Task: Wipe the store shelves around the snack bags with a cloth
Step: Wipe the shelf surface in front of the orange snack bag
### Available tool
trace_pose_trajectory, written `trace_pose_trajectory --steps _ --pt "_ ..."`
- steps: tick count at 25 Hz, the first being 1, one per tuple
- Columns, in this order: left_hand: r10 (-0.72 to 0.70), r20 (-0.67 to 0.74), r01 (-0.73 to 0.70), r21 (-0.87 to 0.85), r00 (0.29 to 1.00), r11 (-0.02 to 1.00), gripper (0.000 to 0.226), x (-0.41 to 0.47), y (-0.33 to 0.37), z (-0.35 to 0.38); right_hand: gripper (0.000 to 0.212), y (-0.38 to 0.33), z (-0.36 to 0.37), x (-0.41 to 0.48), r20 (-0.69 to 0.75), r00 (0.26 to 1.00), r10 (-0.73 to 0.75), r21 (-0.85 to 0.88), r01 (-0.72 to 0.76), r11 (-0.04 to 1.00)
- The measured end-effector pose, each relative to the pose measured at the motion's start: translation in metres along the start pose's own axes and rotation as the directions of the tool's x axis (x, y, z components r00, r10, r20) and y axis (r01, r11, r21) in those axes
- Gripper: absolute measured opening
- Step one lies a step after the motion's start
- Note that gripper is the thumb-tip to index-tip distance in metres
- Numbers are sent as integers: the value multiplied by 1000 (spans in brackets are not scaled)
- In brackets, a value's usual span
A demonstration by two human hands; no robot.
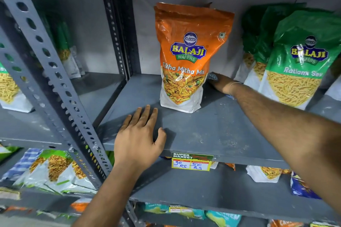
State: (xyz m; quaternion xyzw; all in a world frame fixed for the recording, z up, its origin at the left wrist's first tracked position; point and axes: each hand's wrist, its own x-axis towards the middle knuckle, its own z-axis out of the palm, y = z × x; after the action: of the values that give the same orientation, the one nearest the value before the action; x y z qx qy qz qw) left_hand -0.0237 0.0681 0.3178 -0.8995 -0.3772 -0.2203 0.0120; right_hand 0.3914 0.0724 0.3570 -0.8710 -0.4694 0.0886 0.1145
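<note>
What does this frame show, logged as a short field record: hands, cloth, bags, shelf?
left hand: left hand flat, palm down, on the front of the grey shelf, holding nothing
right hand: right hand reached to the back of the shelf, pressing on a blue cloth
cloth: mostly hidden under the hand, beside the orange bag
orange bag: orange bag upright, mid-shelf, labelled Tikha Mitha Mix
green bags: green bags upright to the right, labelled Ratlami Sev
price tag: price tag on the shelf's front edge
</note>
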Motion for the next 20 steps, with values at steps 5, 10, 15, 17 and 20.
trace_pose_trajectory --steps 5,10,15,17,20 --pt "-6 11 6 -7 1000 1000 67 -1 1 -1 67 -24 -9 -41 26 1000 -6 -1 6 1000" --pt "-14 6 14 -1 1000 1000 66 -1 1 -2 42 -37 -6 -111 51 985 -164 -3 165 986" --pt "-14 6 14 7 1000 1000 65 -1 2 -2 50 -22 -11 -90 5 996 -93 -124 93 988" --pt "-18 1 18 14 1000 1000 66 -2 3 -3 62 -23 -6 -77 -31 998 -45 -107 41 993" --pt "-20 -15 20 33 1000 999 66 -1 3 -3 61 -27 -3 -49 -41 998 47 -52 -49 997"
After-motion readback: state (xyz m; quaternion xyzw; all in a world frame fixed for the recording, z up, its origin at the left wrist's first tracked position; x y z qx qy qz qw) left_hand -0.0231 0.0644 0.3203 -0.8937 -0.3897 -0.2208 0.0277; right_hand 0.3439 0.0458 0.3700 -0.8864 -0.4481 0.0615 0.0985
